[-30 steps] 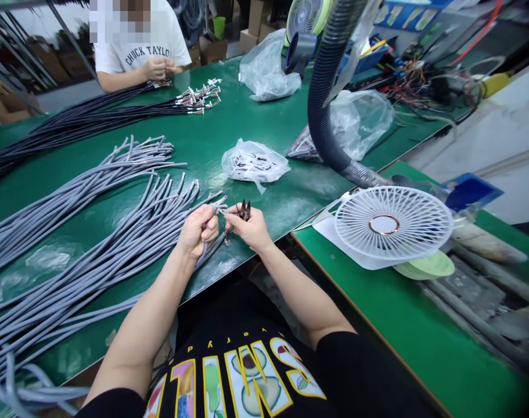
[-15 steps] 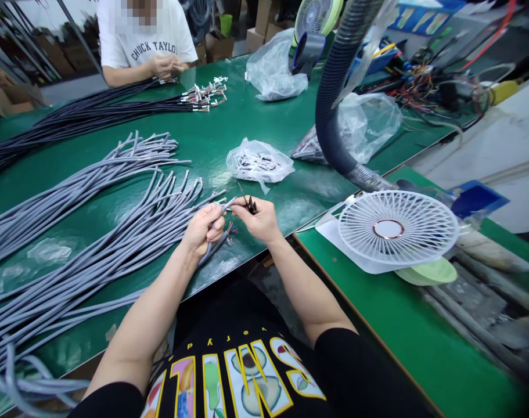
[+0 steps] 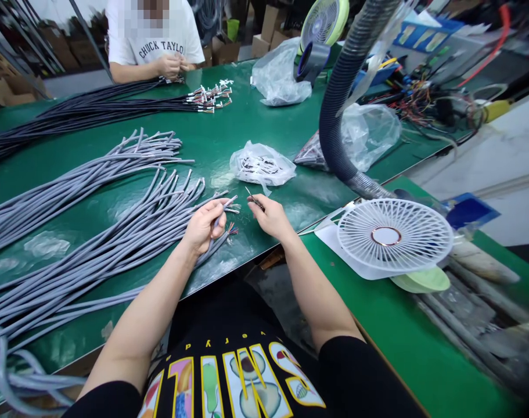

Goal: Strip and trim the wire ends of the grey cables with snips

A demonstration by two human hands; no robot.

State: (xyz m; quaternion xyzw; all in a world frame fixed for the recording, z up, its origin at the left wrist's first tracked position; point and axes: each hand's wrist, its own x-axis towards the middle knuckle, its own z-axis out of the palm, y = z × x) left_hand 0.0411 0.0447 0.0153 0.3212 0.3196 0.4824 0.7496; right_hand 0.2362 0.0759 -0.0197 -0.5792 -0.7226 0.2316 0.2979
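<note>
My left hand point(image 3: 205, 225) is closed around a grey cable point(image 3: 230, 201), whose end sticks out past the thumb toward the right. Just right of it, apart from the cable end, my right hand point(image 3: 270, 216) grips a small pointed tool point(image 3: 250, 193). A thin tip and a bit of dark handle show; its exact kind is hidden by the fingers. Below the left hand, another grey cable ends in bared coloured wires point(image 3: 233, 230). A large bundle of grey cables point(image 3: 129, 232) lies to the left on the green table point(image 3: 264, 129).
A plastic bag of small dark and white parts point(image 3: 263, 165) lies beyond my hands. Black cables with white connectors point(image 3: 159, 104) lie farther back, before a co-worker point(image 3: 153, 40). At right are a black flexible hose point(image 3: 331, 125) and a white fan point(image 3: 395, 237).
My right hand has moved right, away from the cable end, with the pointed tool still in it. My left hand keeps the cable almost in place. The whole view has shifted slightly.
</note>
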